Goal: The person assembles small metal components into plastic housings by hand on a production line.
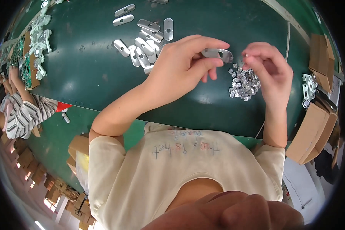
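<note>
My left hand (pixel 184 63) grips a metal plate (pixel 217 54); my right hand (pixel 266 63), at its 3 o'clock, pinches a small clip (pixel 246 55); I'd align it squarely.

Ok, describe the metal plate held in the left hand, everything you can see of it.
The plate is a small, flat, elongated piece of silver-grey metal with rounded ends and a dark slot near its right end. It lies roughly level above the green table, pinched at its left part between the left hand's thumb and fingers, which hide that end. Its free end points toward the right hand, just above a pile of small parts. Similar plates lie behind.
</note>
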The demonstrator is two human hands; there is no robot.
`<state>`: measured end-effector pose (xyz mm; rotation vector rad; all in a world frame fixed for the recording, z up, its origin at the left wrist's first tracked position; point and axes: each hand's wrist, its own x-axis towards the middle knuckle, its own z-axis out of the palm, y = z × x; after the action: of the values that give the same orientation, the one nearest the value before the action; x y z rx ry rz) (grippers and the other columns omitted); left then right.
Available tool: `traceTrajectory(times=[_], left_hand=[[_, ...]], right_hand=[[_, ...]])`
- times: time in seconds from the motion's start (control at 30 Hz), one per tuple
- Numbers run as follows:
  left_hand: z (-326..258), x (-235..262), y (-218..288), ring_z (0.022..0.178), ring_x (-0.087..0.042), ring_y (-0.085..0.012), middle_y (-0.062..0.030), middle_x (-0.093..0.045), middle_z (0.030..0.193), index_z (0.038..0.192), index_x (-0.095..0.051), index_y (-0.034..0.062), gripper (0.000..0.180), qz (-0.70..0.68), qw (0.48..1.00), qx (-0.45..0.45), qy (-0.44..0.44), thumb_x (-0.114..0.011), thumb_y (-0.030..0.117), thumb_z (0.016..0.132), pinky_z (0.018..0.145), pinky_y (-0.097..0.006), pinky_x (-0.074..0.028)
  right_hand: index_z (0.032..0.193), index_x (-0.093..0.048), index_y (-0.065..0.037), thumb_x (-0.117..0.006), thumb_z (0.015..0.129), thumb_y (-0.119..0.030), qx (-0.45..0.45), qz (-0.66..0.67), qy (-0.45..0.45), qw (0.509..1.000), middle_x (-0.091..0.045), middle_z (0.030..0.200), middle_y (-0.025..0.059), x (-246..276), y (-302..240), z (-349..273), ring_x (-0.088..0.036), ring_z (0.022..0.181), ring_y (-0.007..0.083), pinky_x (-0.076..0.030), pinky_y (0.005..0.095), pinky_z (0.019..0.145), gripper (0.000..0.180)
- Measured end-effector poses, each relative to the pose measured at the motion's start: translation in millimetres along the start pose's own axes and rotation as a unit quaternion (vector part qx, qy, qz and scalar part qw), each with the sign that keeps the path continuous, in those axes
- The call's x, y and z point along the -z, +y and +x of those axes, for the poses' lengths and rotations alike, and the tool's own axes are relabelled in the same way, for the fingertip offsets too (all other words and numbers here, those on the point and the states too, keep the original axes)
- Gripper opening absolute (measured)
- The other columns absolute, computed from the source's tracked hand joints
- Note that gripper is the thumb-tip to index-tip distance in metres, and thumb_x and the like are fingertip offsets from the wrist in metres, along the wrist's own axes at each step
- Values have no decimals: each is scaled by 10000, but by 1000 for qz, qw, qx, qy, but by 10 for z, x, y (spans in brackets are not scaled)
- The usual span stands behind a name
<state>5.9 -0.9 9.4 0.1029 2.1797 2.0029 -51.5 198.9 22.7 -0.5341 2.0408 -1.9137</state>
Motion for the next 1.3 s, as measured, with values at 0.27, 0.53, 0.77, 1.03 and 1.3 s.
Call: traceTrajectory(times=[0.27, 0.53, 0.77, 1.03, 1.3], left_hand=[[-93, -67, 21, 786, -644, -175, -136, -598, 957, 1086, -493, -68, 250, -132, 991, 25, -12, -540, -79, 840, 703, -256, -539], [-141, -83, -11, 818, -657, -217, -160, -600, 963, 1067, -489, -89, 230, -115, 993, -25, 2, -531, -97, 840, 707, -270, -554], [-117, -77, -45, 832, -654, -208, -156, -604, 957, 1063, -486, -90, 230, -115, 993, -42, 3, -515, -116, 837, 726, -275, -556], [-123, -51, -24, 825, -653, -174, -135, -626, 904, 1049, -513, -81, 233, -113, 994, -13, 2, -523, -128, 820, 708, -252, -554], [-156, -160, -27, 630, -666, -141, -54, -657, 686, 930, -555, 26, 201, -114, 992, -44, 6, -647, 13, 752, 524, -212, -487]], right_hand=[[872, -643, 65, -661, 535, 51, 427, -401, -39, 809, -595, 854, 131, -155, 52, -78, -578, 744, 252, -476, 307, 570, 338], [867, -656, 36, -635, 541, 41, 428, -428, -35, 795, -615, 865, 117, -207, -25, -114, -587, 763, 245, -448, 308, 586, 327], [855, -643, 7, -642, 576, 0, 429, -423, -52, 796, -629, 903, 104, -117, -32, -2, -596, 810, 256, -440, 316, 624, 279], [869, -653, 4, -694, 551, -52, 399, -443, -99, 797, -599, 881, 102, -132, -99, -15, -561, 772, 256, -448, 347, 634, 326], [841, -634, 33, -706, 548, 20, 332, -462, -141, 810, -607, 860, 110, -178, -418, -117, -567, 767, 269, -473, 360, 633, 302]])
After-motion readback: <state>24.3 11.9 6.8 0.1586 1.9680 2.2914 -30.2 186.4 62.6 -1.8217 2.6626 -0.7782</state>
